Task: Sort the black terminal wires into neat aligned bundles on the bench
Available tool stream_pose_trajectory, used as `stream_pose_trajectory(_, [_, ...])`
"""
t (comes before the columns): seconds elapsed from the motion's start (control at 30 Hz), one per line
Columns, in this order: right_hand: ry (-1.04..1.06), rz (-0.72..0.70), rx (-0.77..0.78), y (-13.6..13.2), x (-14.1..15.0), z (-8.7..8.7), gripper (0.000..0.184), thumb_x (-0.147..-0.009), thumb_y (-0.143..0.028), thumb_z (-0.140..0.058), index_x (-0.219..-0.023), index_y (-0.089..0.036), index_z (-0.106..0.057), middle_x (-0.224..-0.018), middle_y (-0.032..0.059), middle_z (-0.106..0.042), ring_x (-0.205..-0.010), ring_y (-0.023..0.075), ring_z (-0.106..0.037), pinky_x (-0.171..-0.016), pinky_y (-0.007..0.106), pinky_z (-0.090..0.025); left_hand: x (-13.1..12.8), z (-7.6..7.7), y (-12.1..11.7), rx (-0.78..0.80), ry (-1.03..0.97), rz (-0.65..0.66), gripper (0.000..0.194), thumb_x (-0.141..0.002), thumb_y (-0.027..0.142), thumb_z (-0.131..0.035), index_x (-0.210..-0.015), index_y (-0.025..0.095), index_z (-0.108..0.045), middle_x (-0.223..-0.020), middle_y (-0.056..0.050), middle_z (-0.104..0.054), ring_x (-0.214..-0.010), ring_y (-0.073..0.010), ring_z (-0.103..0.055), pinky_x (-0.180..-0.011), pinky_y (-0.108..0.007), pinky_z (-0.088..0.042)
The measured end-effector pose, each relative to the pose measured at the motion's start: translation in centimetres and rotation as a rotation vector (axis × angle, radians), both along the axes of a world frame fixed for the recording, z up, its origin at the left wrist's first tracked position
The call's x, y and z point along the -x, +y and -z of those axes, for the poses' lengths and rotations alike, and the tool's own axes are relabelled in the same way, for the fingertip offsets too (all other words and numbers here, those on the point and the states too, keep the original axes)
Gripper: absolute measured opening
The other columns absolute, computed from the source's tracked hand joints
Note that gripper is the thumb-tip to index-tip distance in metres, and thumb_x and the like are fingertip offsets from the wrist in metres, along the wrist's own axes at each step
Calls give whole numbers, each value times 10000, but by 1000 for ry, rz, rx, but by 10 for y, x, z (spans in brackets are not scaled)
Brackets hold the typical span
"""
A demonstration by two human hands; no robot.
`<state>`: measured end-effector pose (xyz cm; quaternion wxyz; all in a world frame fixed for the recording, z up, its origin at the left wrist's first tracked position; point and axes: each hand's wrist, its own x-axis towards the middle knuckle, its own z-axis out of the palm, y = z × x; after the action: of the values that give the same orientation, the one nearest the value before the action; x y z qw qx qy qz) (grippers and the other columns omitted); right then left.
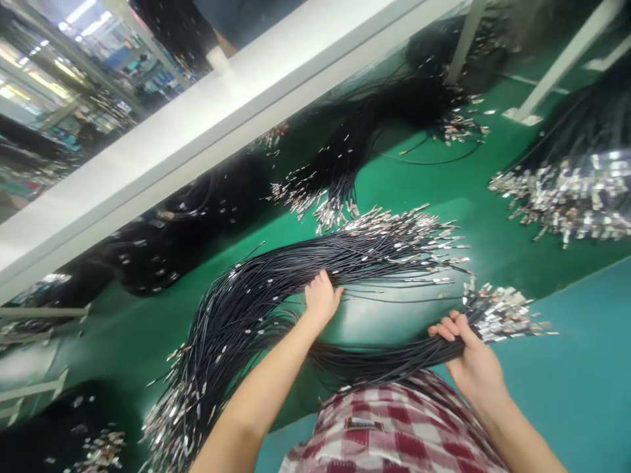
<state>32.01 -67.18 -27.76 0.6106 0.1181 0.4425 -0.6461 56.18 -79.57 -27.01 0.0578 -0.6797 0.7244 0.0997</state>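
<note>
A bundle of thin black cables (pixel 384 364) with pale metallic ends runs across my front, and my right hand (pixel 468 358) is wrapped round it just short of those ends. Beyond it a larger pile of black cables (pixel 276 263) curves over the green surface, its metallic tips spread to the right and at lower left. At the near edge of that pile my left hand (pixel 321 297) has its fingers curled over some cables, thumb out to the side. How many strands lie under those fingers is hidden.
A white frame beam (pixel 197 131) crosses above the green surface (pixel 414 184). Behind lies another cable bundle (pixel 340 157); a thick one (pixel 572 190) rests at right. White legs (pixel 562 59) stand at upper right. More dark cables (pixel 59 420) are at lower left.
</note>
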Motion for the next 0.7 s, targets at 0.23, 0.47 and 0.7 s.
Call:
stream_pose_trajectory(0.23, [-9,3,9,-2,-3,-2,361,-645,-361,-863,-814,-208,-584,-631,-81,-390,-528,65,-401,-645,248,-538,7,-11,-74,220,-228,161,313,-959,259,-417,-1223,112,-498,-1248,-199,-550,-1173,-329,-486,-946,-438,-364])
stream_pose_trajectory(0.47, [-6,21,9,3,-3,-2,330,-678,-355,-844,-831,-208,-591,-641,-79,-427,-546,71,-436,-664,254,-547,-28,-45,-105,-32,-301,302,255,-969,242,-420,-973,114,-639,-1052,-168,-636,-1018,-284,-600,-867,-361,-424])
stream_pose_trajectory(0.7, [-96,13,30,-2,-1,8,316,-682,-341,-842,-874,-198,-636,-613,-69,-512,-531,84,-522,-664,256,-569,-11,-75,31,-388,732,270,312,-967,394,-435,-994,218,-692,-952,-60,-713,-887,-211,-647,-800,-293,-483])
